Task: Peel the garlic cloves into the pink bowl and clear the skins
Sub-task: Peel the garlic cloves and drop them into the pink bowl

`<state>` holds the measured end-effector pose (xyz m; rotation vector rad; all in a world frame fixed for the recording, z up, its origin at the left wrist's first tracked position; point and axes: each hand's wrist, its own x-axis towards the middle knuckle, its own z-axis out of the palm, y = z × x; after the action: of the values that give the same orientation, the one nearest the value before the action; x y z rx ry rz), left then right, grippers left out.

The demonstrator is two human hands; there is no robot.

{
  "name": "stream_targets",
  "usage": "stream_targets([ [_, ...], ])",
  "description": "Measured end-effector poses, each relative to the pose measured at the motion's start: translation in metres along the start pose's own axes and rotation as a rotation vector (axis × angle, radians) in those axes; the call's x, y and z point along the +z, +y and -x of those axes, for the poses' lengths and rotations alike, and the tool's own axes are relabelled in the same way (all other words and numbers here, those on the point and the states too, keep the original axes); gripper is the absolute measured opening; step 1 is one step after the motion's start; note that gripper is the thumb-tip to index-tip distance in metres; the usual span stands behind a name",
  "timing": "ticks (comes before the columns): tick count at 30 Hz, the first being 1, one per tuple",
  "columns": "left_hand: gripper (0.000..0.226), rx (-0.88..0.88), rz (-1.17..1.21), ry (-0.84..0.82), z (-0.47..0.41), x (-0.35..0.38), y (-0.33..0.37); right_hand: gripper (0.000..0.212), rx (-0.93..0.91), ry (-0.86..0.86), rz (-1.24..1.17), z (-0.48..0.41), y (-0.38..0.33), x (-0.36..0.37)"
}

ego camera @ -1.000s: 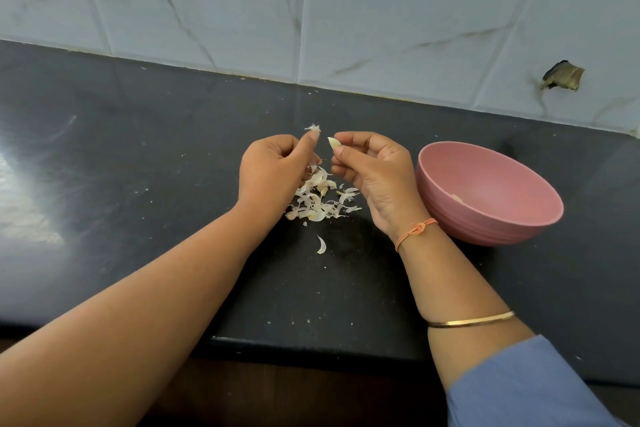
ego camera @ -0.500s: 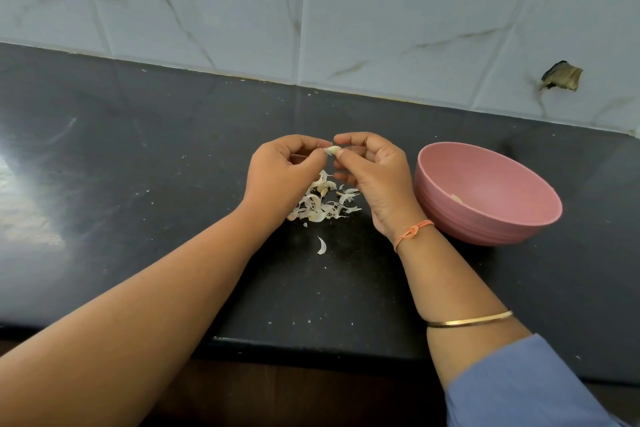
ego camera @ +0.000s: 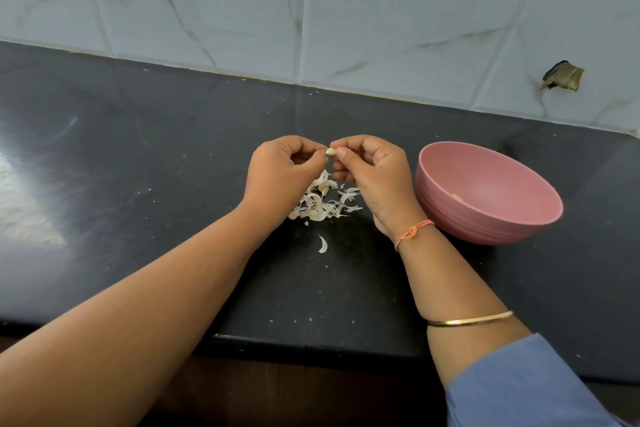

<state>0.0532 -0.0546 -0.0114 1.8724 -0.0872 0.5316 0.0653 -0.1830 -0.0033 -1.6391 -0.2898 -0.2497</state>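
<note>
So the left hand (ego camera: 277, 177) and right hand (ego camera: 374, 177) both pinch one garlic clove (ego camera: 330, 151) at the fingertips, right above the skins (ego camera: 322, 204), so peelings probably land there. The pink bowl (ego camera: 467, 225) sits just beside the right hand, handy for the drop.

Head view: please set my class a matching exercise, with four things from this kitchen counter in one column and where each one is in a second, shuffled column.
Column A
1 garlic clove
2 pink bowl
3 pile of skins
4 gold bangle

Column B
a round the right forearm
b pinched between left hand and right hand
c on the counter, right of the hands
d on the counter, under the hands

Pairs: 1-b, 2-c, 3-d, 4-a
</note>
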Motion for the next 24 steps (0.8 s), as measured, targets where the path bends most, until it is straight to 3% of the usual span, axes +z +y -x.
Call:
stream_targets([
  [7, 0.016, 0.011, -0.065, 0.006, 0.0015, 0.0012, 0.0008, 0.012, 0.045, 0.022, -0.039, -0.0007, 0.0007, 0.0017],
  [15, 0.011, -0.032, -0.083, 0.032, 0.0011, 0.0010, 0.0006, 0.021, -0.023, 0.011, 0.102, 0.0001, -0.0001, 0.0003],
  [21, 0.036, -0.060, -0.048, 0.084, -0.0003, 0.0004, 0.0003, 0.023, 0.012, -0.002, -0.051, 0.0016, -0.0024, 0.0020],
  [24, 0.027, -0.045, -0.077, 0.050, -0.0014, 0.0005, -0.0014, 0.023, 0.007, 0.009, -0.060, 0.0014, -0.0030, 0.0021],
])
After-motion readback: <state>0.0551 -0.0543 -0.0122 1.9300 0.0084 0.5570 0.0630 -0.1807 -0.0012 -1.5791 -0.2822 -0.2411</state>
